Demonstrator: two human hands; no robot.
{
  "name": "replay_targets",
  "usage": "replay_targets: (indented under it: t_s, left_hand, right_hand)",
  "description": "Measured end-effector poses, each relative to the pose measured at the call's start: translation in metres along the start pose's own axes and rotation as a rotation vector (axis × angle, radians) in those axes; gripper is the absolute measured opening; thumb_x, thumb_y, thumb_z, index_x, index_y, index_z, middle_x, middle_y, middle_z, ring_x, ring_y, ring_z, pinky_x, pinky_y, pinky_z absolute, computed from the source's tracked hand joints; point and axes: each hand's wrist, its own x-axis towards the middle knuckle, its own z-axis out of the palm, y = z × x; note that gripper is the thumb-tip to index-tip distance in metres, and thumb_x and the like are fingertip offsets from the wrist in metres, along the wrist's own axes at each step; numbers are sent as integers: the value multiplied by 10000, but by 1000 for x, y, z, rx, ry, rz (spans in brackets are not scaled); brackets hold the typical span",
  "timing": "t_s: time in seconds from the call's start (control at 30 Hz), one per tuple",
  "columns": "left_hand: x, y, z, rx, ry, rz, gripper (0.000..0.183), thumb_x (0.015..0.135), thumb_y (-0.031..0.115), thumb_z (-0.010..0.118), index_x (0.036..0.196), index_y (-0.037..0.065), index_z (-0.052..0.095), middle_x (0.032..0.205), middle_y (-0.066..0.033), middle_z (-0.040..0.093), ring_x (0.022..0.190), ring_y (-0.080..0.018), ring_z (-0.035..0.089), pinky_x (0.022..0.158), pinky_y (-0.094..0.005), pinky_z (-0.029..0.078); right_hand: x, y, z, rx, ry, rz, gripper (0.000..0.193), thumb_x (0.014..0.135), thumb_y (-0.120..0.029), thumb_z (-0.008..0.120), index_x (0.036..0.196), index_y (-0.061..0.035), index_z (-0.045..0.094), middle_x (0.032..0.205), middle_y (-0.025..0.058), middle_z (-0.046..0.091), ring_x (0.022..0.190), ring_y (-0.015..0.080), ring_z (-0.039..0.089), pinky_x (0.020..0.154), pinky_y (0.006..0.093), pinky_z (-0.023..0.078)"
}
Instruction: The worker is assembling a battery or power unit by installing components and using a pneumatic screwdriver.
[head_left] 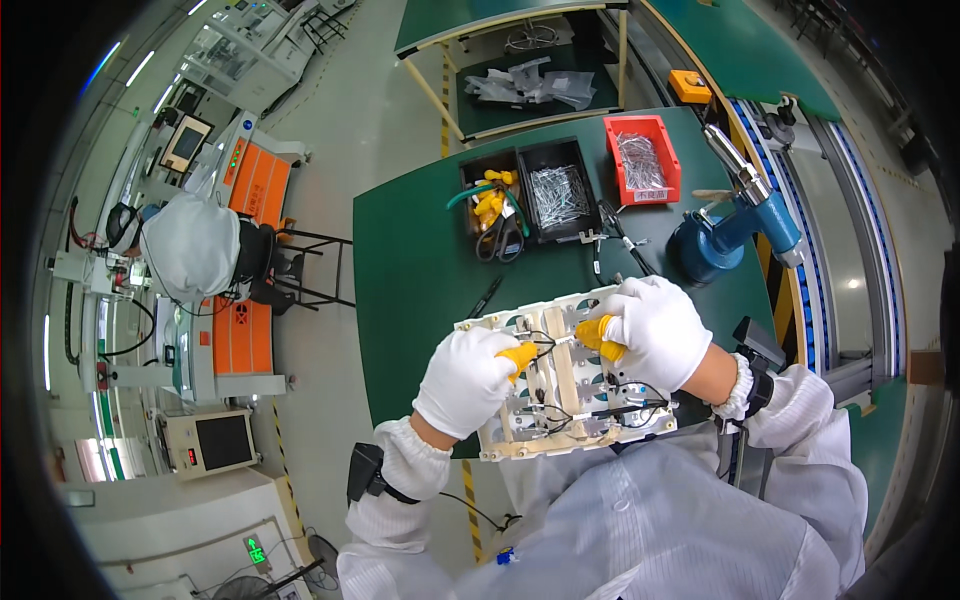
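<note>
Frame (566,385) sits at the table's (410,270) near edge, left hand (465,380) and right hand (657,332) over it, fingers curled; can't tell if either grip's pinching anything. I'd brace it and keep those black wires (640,405) from snagging.

Ref = frame (563,380). On surface (410,280): beyond frame, scissors (513,232), then pin box (558,236); beyond-right of frame, pin bin (655,197); further right, power tool (735,235).
</note>
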Motion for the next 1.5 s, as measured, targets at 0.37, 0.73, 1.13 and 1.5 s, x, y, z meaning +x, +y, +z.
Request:
replay_targets:
  t_s: [0.37,0.73,1.13,1.5]
  left_hand:
    - [8,-5,-2,61,39,-85,167,695,141,796,845,96,736,860,-48,684,785,-247,631,691,-355,505]
    - [-54,-81,84,232,-96,-779,247,871,222,649,1052,56,637,1059,-146,612,953,-342,636,803,-427,552]
    - [0,3,-26,-761,432,-830,181,990,173,548,1064,10,522,836,-122,608,771,-230,639,655,-333,503]
    - [13,-37,-16,-782,536,-584,227,1043,121,395,1036,9,593,884,-57,641,781,-142,599,722,-277,490]
  right_hand:
    - [5,-4,2,-3,93,-142,131,710,-206,718,804,-120,688,927,54,622,888,246,589,785,369,458]
    - [1,-3,7,25,115,-91,172,698,-250,723,778,-104,679,865,73,590,840,257,588,764,375,447]
    - [-16,-9,-51,32,580,-249,427,660,-182,851,1047,-125,682,826,40,613,693,265,575,625,361,430]
    - [25,14,-22,431,472,-108,174,857,-178,767,887,-14,717,765,86,685,646,164,659,566,252,488]
